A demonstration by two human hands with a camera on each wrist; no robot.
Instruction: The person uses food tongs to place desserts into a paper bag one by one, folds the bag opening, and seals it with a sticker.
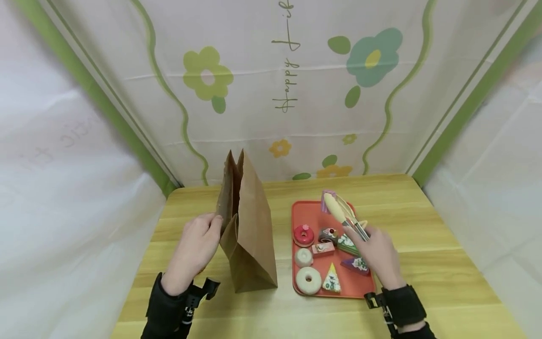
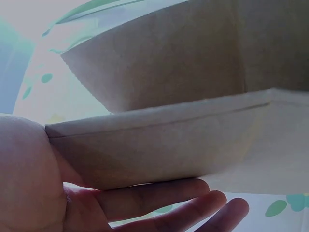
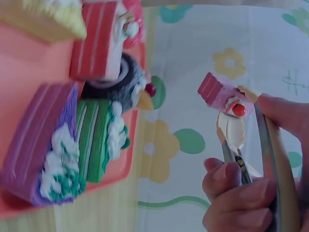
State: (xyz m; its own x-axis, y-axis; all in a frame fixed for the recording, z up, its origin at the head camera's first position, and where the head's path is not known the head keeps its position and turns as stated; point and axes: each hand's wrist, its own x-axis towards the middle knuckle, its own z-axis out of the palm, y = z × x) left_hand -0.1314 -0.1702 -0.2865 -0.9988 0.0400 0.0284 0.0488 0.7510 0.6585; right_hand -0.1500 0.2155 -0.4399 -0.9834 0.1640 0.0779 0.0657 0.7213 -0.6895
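My left hand (image 1: 196, 247) grips the near left side of an upright brown paper bag (image 1: 256, 226), thumb on the rim and fingers along the outside. In the left wrist view the bag's mouth stands spread apart. My right hand (image 1: 377, 252) holds a pair of tongs (image 3: 270, 145) with cream tips and metal arms. Between the tips sits a small pink-purple toy cake (image 3: 224, 94) with a red berry on white cream, raised over the far part of the red tray (image 1: 306, 214). Below it on the tray lie a green cake slice (image 3: 94, 140) and a purple slice (image 3: 41, 145).
Also on the tray are a pink donut (image 1: 304, 235), two pale donuts, a yellow cake slice (image 1: 332, 279), a pink block cake (image 1: 323, 249) and a dark roll cake (image 1: 328, 235). The wooden table (image 1: 440, 263) meets a flowered cloth wall (image 1: 254, 117) behind.
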